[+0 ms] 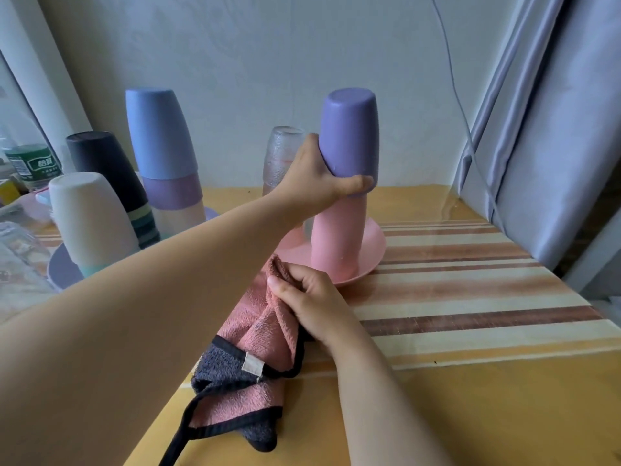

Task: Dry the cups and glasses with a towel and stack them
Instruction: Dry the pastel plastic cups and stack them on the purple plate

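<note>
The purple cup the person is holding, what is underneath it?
The purple cup, gripped by the left hand, sits upside down over a pink cup, also inverted, on a pink plate. The pink cup's top is hidden inside it.

A purple cup (349,139) sits upside down over an inverted pink cup (337,237) on a pink plate (373,253). The pink-and-grey towel (248,361) lies bunched on the table.
</note>
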{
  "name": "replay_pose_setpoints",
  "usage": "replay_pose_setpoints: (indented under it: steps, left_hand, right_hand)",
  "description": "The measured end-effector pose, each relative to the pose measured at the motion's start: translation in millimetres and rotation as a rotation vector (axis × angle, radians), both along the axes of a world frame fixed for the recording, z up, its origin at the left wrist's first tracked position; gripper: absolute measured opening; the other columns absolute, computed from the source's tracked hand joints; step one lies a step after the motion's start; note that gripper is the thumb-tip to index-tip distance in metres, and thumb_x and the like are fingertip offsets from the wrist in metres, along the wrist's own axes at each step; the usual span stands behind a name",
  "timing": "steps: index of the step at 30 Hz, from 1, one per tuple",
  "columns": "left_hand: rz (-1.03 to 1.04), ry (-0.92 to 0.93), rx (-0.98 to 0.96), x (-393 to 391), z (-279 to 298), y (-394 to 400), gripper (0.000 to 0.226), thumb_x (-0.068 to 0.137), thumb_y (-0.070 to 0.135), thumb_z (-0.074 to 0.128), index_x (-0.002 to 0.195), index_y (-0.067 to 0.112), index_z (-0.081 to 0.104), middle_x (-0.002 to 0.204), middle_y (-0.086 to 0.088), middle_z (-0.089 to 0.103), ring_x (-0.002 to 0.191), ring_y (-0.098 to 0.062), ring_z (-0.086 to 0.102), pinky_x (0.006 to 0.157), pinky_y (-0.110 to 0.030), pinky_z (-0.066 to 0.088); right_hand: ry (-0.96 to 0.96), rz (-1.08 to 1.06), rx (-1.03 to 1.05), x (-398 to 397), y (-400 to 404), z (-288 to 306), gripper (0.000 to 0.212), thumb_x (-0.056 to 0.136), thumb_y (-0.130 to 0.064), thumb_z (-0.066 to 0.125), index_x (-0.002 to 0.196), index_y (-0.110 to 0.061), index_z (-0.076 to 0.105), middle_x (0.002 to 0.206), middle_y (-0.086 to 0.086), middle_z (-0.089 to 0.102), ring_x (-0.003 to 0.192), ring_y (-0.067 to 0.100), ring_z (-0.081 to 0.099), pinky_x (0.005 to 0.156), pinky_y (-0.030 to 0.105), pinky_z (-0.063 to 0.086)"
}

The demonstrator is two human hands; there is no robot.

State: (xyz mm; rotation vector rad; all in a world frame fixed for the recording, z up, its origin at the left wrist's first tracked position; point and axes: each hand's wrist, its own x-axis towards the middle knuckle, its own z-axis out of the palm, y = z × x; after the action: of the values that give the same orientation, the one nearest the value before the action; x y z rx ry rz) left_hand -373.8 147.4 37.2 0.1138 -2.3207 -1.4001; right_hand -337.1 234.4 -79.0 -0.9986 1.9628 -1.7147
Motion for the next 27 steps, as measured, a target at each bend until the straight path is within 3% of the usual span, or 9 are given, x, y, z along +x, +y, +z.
replay_pose_setpoints:
  steps: [4, 6, 9, 12, 15, 18, 21, 23, 27]
  left_hand:
    - [0.047, 0.085, 0.048, 24.5, 18.6, -6.8, 0.079, 0.059, 0.035, 0.084, 0.115, 0.018, 0.031, 0.109, 0.003, 0.05, 0.09, -0.004, 0.057, 0.071, -0.02, 0.051]
    - [0.064, 0.08, 0.043, 54.1, 14.0, -20.5, 0.074, 0.07, 0.028, 0.084, 0.115, 0.02, 0.026, 0.108, -0.002, 0.06, 0.083, -0.008, 0.061, 0.07, -0.022, 0.052]
    - [0.118, 0.053, 0.054, 117.5, -7.2, -44.8, 0.073, 0.053, 0.044, 0.08, 0.108, 0.031, 0.034, 0.092, -0.005, 0.069, 0.071, -0.014, 0.068, 0.065, -0.026, 0.056]
    - [0.234, 0.022, 0.197, 174.4, -36.0, -66.0, 0.061, 0.046, 0.046, 0.077, 0.098, 0.043, 0.046, 0.083, -0.005, 0.068, 0.062, -0.004, 0.061, 0.056, -0.017, 0.05]
    - [0.334, -0.016, 0.316, 209.4, -62.6, -77.8, 0.055, 0.044, 0.057, 0.072, 0.095, 0.05, 0.052, 0.084, -0.005, 0.071, 0.065, -0.006, 0.063, 0.06, -0.019, 0.047]
    - [0.384, 0.019, 0.404, 219.5, -80.1, -79.3, 0.049, 0.049, 0.057, 0.073, 0.094, 0.053, 0.054, 0.076, 0.003, 0.07, 0.062, -0.004, 0.061, 0.058, -0.015, 0.044]
    - [0.39, 0.066, 0.417, 219.6, -89.3, -78.4, 0.052, 0.051, 0.06, 0.072, 0.101, 0.054, 0.055, 0.086, 0.004, 0.073, 0.075, -0.006, 0.068, 0.069, -0.026, 0.052]
    - [0.351, 0.081, 0.391, 220.5, -93.6, -79.4, 0.059, 0.056, 0.059, 0.072, 0.112, 0.053, 0.055, 0.099, 0.006, 0.073, 0.089, -0.016, 0.071, 0.08, -0.04, 0.056]
    - [0.198, 0.062, 0.257, 224.5, -92.7, -78.4, 0.066, 0.064, 0.053, 0.067, 0.128, 0.043, 0.054, 0.113, 0.019, 0.069, 0.105, -0.004, 0.065, 0.087, -0.027, 0.052]
  right_hand:
    - [-0.038, -0.004, -0.006, 0.8, -2.9, -1.2, 0.045, 0.077, -0.048, 0.058, 0.09, -0.005, 0.063, 0.073, -0.003, 0.053, 0.07, 0.01, 0.047, 0.069, 0.031, 0.038]
    - [-0.058, -0.011, -0.025, 0.6, -3.8, -1.6, 0.04, 0.078, -0.046, 0.06, 0.09, -0.009, 0.066, 0.075, -0.004, 0.057, 0.073, 0.009, 0.05, 0.071, 0.03, 0.04]
    - [-0.069, -0.051, -0.076, 2.2, -7.6, -1.5, 0.011, 0.089, -0.026, 0.063, 0.081, -0.021, 0.07, 0.076, -0.014, 0.066, 0.074, 0.001, 0.056, 0.071, 0.021, 0.044]
    - [-0.112, -0.153, -0.16, 10.3, -14.4, 3.5, 0.015, 0.089, -0.015, 0.062, 0.089, -0.03, 0.065, 0.085, -0.012, 0.07, 0.074, -0.004, 0.063, 0.07, 0.013, 0.047]
    - [-0.121, -0.257, -0.241, 27.9, -21.8, 12.7, 0.013, 0.088, -0.016, 0.064, 0.094, -0.027, 0.058, 0.089, -0.009, 0.069, 0.075, -0.007, 0.065, 0.067, 0.01, 0.047]
    - [-0.069, -0.222, -0.322, 56.9, -30.8, 23.7, 0.02, 0.087, -0.021, 0.066, 0.105, -0.025, 0.06, 0.101, -0.008, 0.072, 0.094, -0.002, 0.066, 0.078, 0.013, 0.048]
    - [0.048, -0.074, -0.311, 91.2, -42.6, 27.8, 0.039, 0.09, -0.027, 0.06, 0.127, -0.024, 0.053, 0.125, -0.023, 0.06, 0.119, -0.008, 0.051, 0.095, 0.009, 0.04]
    - [0.102, -0.004, -0.224, 110.2, -51.6, 21.4, 0.059, 0.087, -0.044, 0.049, 0.142, -0.029, 0.033, 0.14, -0.031, 0.042, 0.13, -0.012, 0.036, 0.106, 0.013, 0.031]
    - [0.18, -0.136, -0.115, 130.2, -63.1, 12.2, 0.068, 0.083, -0.075, 0.024, 0.14, -0.047, 0.003, 0.141, -0.046, 0.014, 0.132, -0.02, 0.02, 0.11, 0.014, 0.021]
